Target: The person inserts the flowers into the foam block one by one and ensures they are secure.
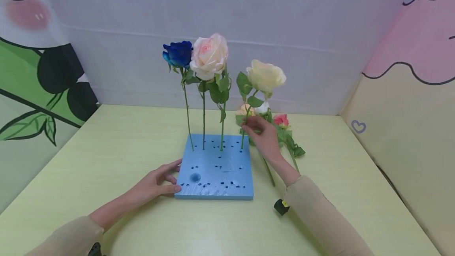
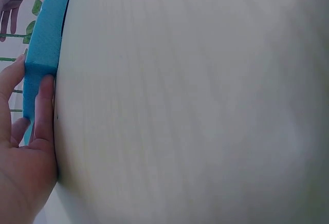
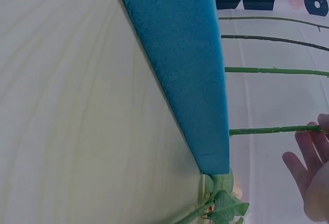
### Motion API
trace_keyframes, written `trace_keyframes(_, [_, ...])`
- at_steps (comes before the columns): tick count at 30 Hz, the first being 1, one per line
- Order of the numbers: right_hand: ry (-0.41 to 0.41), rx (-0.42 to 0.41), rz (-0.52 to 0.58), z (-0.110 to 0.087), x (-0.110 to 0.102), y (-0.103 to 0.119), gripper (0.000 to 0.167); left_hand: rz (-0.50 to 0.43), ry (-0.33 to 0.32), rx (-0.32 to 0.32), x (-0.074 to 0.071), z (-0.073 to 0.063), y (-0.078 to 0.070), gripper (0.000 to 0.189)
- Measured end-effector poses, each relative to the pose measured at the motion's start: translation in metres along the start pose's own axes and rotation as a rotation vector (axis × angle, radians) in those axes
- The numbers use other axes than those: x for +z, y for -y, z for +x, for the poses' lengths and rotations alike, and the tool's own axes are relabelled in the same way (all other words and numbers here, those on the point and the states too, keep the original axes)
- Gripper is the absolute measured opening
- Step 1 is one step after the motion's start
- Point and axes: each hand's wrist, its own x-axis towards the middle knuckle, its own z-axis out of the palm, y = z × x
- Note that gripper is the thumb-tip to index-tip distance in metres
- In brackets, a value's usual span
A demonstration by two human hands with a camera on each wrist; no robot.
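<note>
A blue foam board (image 1: 207, 161) dotted with holes lies on the table. Blue rose (image 1: 179, 54) and pink-white rose (image 1: 209, 56) stand upright in its far part, among three stems in a row. To their right, my right hand (image 1: 264, 135) pinches the stem of a cream rose (image 1: 266, 76), whose lower end meets the board near its far right corner. In the right wrist view, fingertips hold that green stem (image 3: 272, 130). My left hand (image 1: 160, 181) touches the board's left edge, its fingers fairly straight; the left wrist view shows them against the blue side (image 2: 43, 59).
More flowers lie on the table right of the board, including a red-pink rose (image 1: 281, 120), a white one (image 1: 262, 108) and a peach one (image 1: 245, 110). A small black object (image 1: 281, 207) is beside the right sleeve. A pale cloth wall (image 1: 135, 62) closes the back.
</note>
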Motion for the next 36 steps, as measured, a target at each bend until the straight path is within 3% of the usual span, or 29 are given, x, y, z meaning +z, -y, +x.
trace_keyframes(8, [0.039,0.016,0.02,-0.012,-0.006,0.036,0.036,0.006,-0.001,0.0,0.0,0.0,0.001,0.085])
trace_keyframes(13, [0.049,0.006,0.04,-0.016,-0.01,0.039,0.04,-0.004,0.004,-0.005,0.0,0.001,-0.001,0.085])
trace_keyframes(19, [0.046,-0.012,0.037,-0.017,-0.014,0.032,0.042,-0.01,0.006,0.0,0.0,0.002,0.0,0.085])
trace_keyframes(27, [0.011,-0.032,-0.015,-0.011,-0.022,-0.003,0.044,0.002,0.011,0.008,-0.001,0.002,0.003,0.084])
trace_keyframes(36, [-0.026,-0.057,-0.07,-0.015,-0.041,-0.009,0.041,0.001,0.009,0.01,-0.001,0.001,0.003,0.084])
